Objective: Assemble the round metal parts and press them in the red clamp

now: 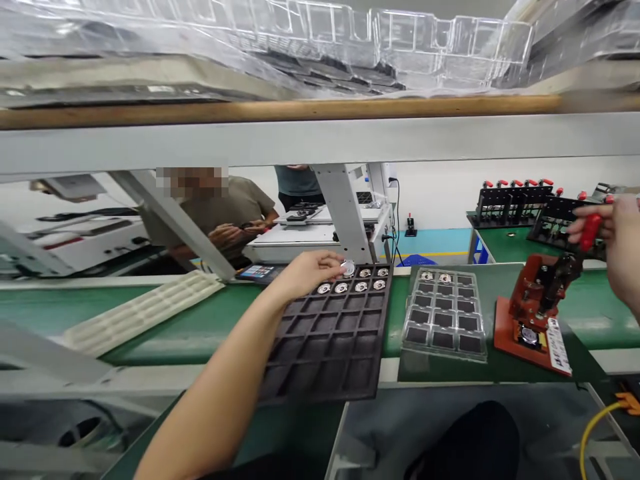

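My left hand (311,272) pinches a small round metal part (348,269) over the back row of a black compartment tray (320,363). Several similar round parts (361,287) lie in that tray's back compartments. On the right, my right hand (613,233) is closed round the red handle (591,232) of a red toggle-clamp fixture (520,313). A round part (529,335) sits at the fixture's base, under the clamp. Between tray and fixture stands a clear plastic tray (444,320) with dark squares and two round parts in its back row.
A pale slotted tray (145,313) lies on the green belt at left. A metal shelf beam (300,141) crosses above, with clear plastic trays (415,43) on it. More clamp fixtures (515,205) stand back right. Two people are beyond the bench.
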A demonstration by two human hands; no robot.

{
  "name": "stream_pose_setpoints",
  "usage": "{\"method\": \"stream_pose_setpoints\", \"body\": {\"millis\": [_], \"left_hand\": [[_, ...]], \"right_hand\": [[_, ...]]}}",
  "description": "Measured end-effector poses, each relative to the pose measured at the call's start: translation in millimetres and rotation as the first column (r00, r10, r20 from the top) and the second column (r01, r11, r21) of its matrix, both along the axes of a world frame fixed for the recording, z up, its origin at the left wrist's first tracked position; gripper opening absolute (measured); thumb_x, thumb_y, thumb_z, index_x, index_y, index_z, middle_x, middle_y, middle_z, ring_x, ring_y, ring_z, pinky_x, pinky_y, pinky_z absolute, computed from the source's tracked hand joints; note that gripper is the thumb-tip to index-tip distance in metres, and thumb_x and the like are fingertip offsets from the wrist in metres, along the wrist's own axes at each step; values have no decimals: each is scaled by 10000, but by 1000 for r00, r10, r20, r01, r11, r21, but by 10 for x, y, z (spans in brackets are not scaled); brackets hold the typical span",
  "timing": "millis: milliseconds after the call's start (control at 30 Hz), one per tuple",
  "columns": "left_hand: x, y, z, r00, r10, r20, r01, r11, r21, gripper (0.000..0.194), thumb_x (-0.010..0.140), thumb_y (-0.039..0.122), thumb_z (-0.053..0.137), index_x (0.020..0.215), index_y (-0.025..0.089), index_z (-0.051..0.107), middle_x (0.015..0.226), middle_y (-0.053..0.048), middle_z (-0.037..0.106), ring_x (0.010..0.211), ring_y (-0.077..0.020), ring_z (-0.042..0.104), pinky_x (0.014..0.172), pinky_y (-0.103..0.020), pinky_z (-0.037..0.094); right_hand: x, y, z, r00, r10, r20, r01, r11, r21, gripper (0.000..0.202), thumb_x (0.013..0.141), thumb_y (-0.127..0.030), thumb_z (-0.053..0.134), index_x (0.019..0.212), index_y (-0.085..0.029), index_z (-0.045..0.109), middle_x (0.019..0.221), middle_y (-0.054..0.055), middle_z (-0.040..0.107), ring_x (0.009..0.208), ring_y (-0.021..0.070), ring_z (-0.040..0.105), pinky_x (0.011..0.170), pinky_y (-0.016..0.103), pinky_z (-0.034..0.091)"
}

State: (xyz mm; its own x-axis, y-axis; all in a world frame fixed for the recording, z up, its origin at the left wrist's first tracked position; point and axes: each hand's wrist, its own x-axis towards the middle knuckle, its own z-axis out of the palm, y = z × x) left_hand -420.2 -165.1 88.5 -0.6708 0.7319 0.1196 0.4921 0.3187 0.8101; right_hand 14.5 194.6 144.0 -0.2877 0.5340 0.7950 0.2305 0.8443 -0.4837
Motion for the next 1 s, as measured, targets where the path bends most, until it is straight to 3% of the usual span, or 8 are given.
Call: {"method": "stream_pose_setpoints", "body": {"millis": [100, 267, 400, 500, 667, 800, 900, 1000], "left_hand": [[-141, -18, -291, 999, -26, -43, 21, 992, -124, 602, 703, 672, 824, 1009, 158, 757, 809, -60, 818, 762, -240, 747, 739, -334, 589], [-149, 329, -822, 967, -70, -244, -3, 958, -288, 398, 825, 571, 716, 914, 192, 803, 868, -87, 831, 875, -282, 752, 810, -342, 561], [19, 632, -1211, 924, -102, -368, -42, 930, -364, 226, 865, 410, 711, 812, 205, 789, 946, -112, 814, 963, -285, 728, 900, -339, 524], [119, 710, -1402, 901, -166, -400, -32, 895, -444, 188, 859, 335, 730, 721, 210, 757, 871, -105, 793, 920, -269, 716, 891, -330, 522], [133, 1017, -1404, 860, -240, -450, 0, 882, -471, 162, 914, 263, 681, 802, 201, 780, 947, -126, 791, 1019, -290, 720, 958, -354, 516], [265, 1759, -1320, 819, -343, -460, 124, 889, -441, 178, 1009, 279, 634, 998, 209, 797, 1132, -93, 791, 1149, -271, 712, 1043, -376, 517], [482, 2372, -1330, 799, -411, -439, 210, 875, -437, 226, 1046, 365, 666, 1131, 172, 749, 1211, -89, 760, 1145, -250, 711, 1048, -464, 561], [661, 2812, -1369, 802, -433, -411, 229, 859, -459, 289, 1043, 394, 690, 1213, 161, 713, 1245, -99, 732, 1112, -247, 718, 991, -472, 607]], "right_hand": [[249, -477, -302, 980, -192, -48, 193, 981, 27, 575, 1161, -505, 356, 1063, -194, 830, 1020, 110, 826, 1045, 239, 764, 951, 371, 545], [421, -597, -932, 998, 68, 14, -69, 972, 226, 318, 1092, -301, 509, 988, -213, 796, 1116, 105, 825, 1189, 312, 757, 1107, 498, 531], [550, -629, -1120, 983, 109, 148, -133, 977, 164, 342, 1085, -302, 529, 1364, -216, 707, 1512, 116, 670, 1471, 325, 578, 1240, 516, 436], [772, -831, -1215, 981, 47, 187, -71, 989, 127, 438, 1061, -350, 590, 1487, -257, 634, 1606, 92, 587, 1471, 323, 573, 1253, 488, 425], [1202, -1208, -1571, 974, -104, 202, 120, 991, -67, 333, 1058, -441, 587, 1318, -290, 731, 1308, 54, 776, 1168, 279, 759, 1049, 378, 588], [1351, -1409, -1867, 974, -79, 214, 127, 967, -222, 305, 1034, -499, 627, 1164, -287, 804, 1111, 52, 843, 995, 272, 820, 911, 322, 660], [1392, -1564, -2053, 973, -54, 226, 138, 918, -372, 353, 1015, -552, 643, 1131, -276, 830, 1116, 82, 846, 993, 289, 826, 869, 315, 682], [1495, -1731, -2247, 969, -70, 237, 180, 857, -482, 400, 995, -605, 641, 1097, -282, 853, 1110, 97, 851, 985, 305, 830, 848, 318, 691]]}}
